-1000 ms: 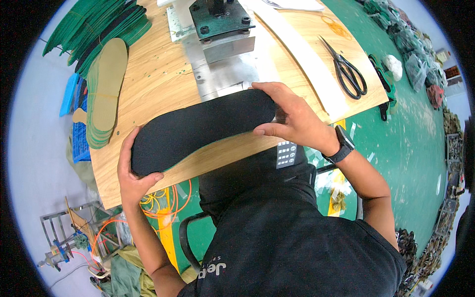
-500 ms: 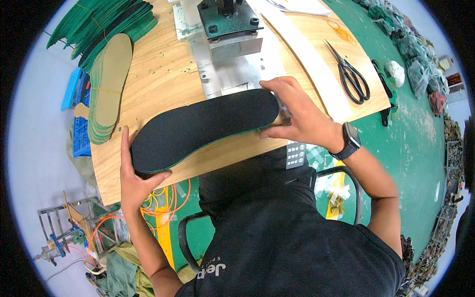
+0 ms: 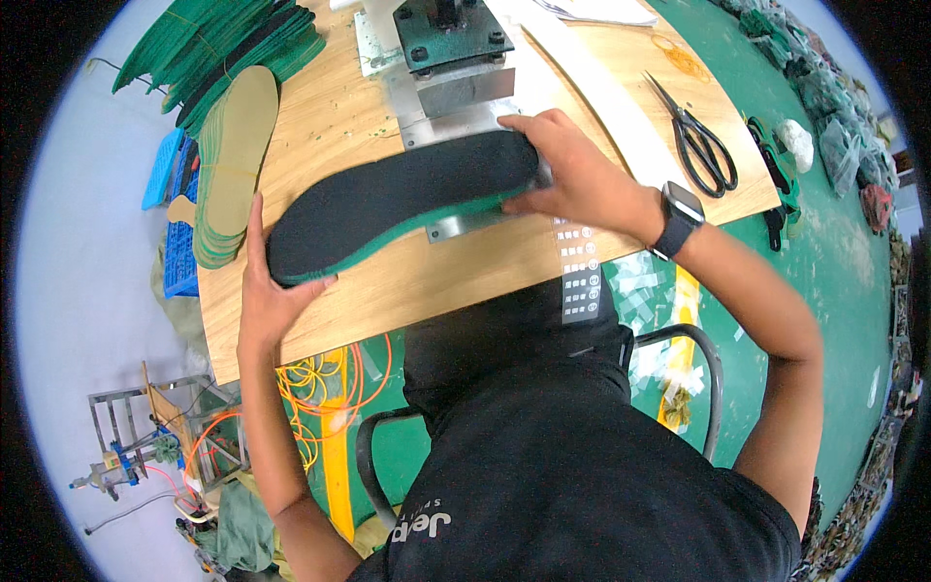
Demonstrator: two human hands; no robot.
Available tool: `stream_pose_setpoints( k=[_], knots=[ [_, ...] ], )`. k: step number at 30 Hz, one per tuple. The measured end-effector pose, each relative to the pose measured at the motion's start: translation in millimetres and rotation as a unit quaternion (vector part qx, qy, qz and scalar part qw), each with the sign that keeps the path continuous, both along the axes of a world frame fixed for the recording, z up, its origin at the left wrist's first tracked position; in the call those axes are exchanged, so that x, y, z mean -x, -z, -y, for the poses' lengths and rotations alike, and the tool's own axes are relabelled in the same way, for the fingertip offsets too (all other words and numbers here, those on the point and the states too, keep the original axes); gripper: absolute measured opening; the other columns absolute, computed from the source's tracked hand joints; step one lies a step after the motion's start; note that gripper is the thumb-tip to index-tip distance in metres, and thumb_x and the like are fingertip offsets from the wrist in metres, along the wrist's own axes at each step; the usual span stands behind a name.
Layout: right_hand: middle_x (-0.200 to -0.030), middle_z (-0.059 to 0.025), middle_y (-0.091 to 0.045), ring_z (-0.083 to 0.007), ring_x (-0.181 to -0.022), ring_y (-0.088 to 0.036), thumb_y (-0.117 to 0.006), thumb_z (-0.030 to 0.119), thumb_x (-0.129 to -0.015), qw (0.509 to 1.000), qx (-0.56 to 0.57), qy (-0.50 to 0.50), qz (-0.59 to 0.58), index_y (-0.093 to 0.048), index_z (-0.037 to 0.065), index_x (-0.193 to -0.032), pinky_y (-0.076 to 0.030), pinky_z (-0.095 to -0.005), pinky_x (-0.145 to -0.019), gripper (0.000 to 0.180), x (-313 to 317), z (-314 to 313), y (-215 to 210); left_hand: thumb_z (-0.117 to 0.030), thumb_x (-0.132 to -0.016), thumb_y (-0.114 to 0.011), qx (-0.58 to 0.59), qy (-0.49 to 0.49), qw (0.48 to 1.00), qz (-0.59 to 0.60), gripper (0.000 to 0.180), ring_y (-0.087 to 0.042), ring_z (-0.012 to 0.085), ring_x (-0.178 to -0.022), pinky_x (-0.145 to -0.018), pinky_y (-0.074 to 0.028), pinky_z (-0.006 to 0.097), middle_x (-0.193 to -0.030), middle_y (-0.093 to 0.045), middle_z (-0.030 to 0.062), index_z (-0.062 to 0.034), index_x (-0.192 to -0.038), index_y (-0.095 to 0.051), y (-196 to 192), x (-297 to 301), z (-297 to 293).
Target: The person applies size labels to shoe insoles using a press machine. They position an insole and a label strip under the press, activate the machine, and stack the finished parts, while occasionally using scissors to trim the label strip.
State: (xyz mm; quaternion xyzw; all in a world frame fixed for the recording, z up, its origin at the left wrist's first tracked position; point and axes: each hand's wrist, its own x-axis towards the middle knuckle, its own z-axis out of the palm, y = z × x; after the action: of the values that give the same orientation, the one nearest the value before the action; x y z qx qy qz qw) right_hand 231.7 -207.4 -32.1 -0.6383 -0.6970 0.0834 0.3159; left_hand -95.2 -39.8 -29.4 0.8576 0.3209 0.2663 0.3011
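Observation:
Between my hands is a stack of black insoles [image 3: 388, 199] with a green lower edge, held above the wooden table. My left hand [image 3: 270, 301] grips its left, wider end, thumb on the near edge and fingers along the outer end. Around the right end my right hand [image 3: 582, 179] is closed, thumb near the front edge and index finger on the far edge. Just beyond stands a small press with a dark green plate [image 3: 454, 56] and a metal block [image 3: 467, 94]. Its metal base [image 3: 422, 133] lies partly behind the insoles.
Tan insoles [image 3: 238, 145] and a green insole pile [image 3: 208, 48] lie at the left. Black scissors [image 3: 700, 145] rest at the right beside a white strip [image 3: 592, 97]. A label strip [image 3: 580, 281] hangs over the table's near edge, above chair arms [image 3: 716, 388].
Both hands have moved the insole stack away from me, toward the press. It is tilted so that more of its green edge shows, and more of the label strip is uncovered.

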Motion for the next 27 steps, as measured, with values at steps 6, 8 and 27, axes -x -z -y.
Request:
stream_pose_setpoints(
  k=[6, 8, 27],
  knots=[
    [-0.1, -0.0181, -0.052, -0.0301, -0.099, -0.048, -0.08, 0.022, -0.067, 0.996, -0.042, 0.082, 0.003, -0.05, -0.002, -0.119, -0.044, -0.0327, -0.084, 0.065, 4.8, -19.9, 3.5, -0.014, -0.049, -0.084, -0.05, 0.022, 0.998, 0.011, 0.11, -0.05, 0.0251, -0.116, -0.103, -0.036, 0.035, -0.13, -0.049, 0.0166, -0.007, -0.143, -0.029, 6.1, -14.1, -39.6],
    [-0.098, -0.0182, -0.052, -0.0304, -0.098, -0.048, -0.08, 0.022, -0.066, 0.995, -0.033, 0.095, 0.007, -0.051, -0.002, -0.116, -0.044, -0.033, -0.082, 0.063, 2.7, -24.4, 3.8, -0.014, -0.049, -0.084, 0.009, 0.015, 1.0, 0.02, 0.109, -0.048, 0.0242, -0.119, -0.103, -0.036, 0.035, -0.133, -0.047, 0.0169, -0.0068, -0.143, -0.029, 1.4, -21.3, -38.7],
    [-0.096, -0.0161, -0.052, -0.0294, -0.094, -0.048, -0.079, 0.021, -0.069, 0.99, -0.095, 0.103, 0.001, -0.049, -0.001, -0.116, -0.044, -0.0342, -0.081, 0.06, -4.2, -46.1, 19.0, -0.018, -0.055, -0.084, -0.021, 0.003, 1.0, 0.002, 0.106, -0.04, 0.0265, -0.128, -0.106, -0.032, 0.036, -0.141, -0.039, 0.0175, -0.0086, -0.144, -0.026, 5.9, -23.1, -51.6]
  ],
)
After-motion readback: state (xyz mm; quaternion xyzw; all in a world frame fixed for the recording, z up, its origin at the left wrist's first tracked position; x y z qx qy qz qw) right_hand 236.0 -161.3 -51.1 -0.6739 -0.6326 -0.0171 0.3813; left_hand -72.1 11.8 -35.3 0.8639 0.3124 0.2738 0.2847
